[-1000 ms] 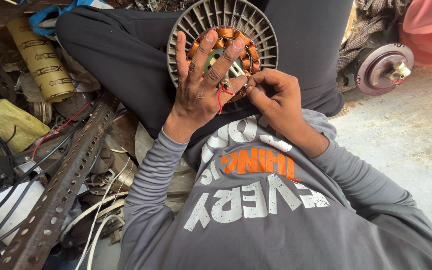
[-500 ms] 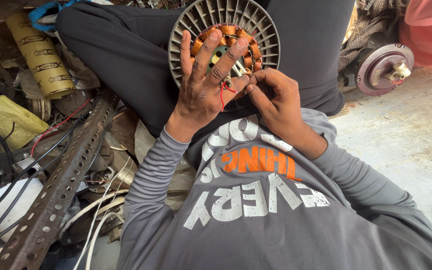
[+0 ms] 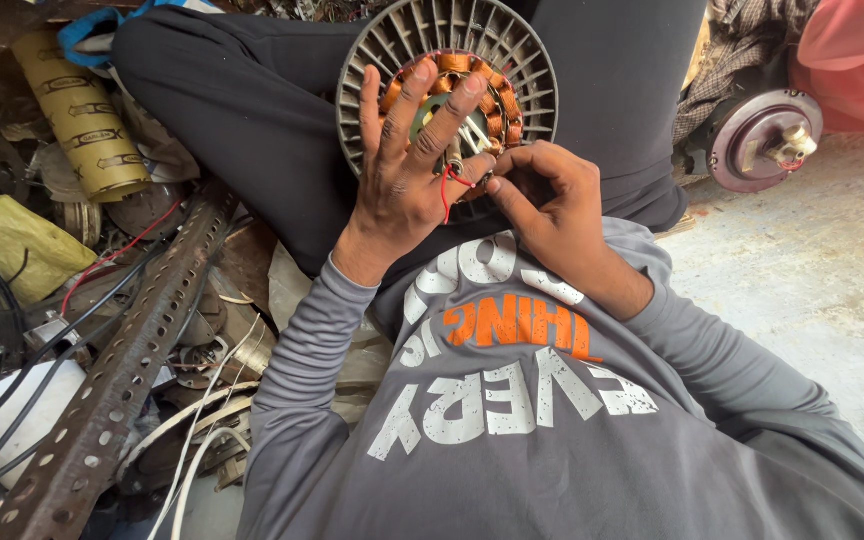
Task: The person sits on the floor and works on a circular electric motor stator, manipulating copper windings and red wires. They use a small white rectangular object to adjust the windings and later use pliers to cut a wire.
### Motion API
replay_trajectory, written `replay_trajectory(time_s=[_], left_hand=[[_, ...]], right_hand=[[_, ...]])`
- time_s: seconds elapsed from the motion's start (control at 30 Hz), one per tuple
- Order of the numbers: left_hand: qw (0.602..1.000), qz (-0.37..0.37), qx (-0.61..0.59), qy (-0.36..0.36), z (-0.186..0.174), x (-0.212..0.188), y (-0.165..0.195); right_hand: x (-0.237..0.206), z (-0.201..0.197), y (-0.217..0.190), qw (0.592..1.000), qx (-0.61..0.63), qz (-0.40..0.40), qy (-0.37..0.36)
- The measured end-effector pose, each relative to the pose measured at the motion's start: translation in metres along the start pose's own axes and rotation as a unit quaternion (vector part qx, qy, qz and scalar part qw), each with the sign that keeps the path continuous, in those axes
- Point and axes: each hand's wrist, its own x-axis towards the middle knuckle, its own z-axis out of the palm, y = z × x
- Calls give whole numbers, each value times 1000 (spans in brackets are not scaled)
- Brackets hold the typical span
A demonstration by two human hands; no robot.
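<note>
My left hand (image 3: pixel 407 175) lies spread, fingers apart, flat across the copper windings of a grey finned fan stator (image 3: pixel 449 75) propped in my lap, while my right hand (image 3: pixel 547 205) pinches together on a thin red wire (image 3: pixel 445 192) at the stator's near rim. The wire runs toward my chest between both hands. A perforated steel angle (image 3: pixel 117 370) and scrap crowd my left; bare concrete floor (image 3: pixel 812 270) lies open to my right.

Grey finned motor housing (image 3: pixel 532 75), copper-orange windings (image 3: pixel 452 63), red wire (image 3: pixel 445 190), grey sleeve (image 3: pixel 297 370), yellow patterned roll (image 3: pixel 82 120)
</note>
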Motion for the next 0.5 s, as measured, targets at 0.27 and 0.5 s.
replay_trajectory(time_s=[0.27, 0.5], left_hand=[[999, 10, 40, -34, -16, 17, -1], [997, 30, 34, -60, -23, 29, -4]], right_hand=[[2, -2, 9, 1000, 12, 27, 10], [4, -5, 9, 999, 24, 31, 2]])
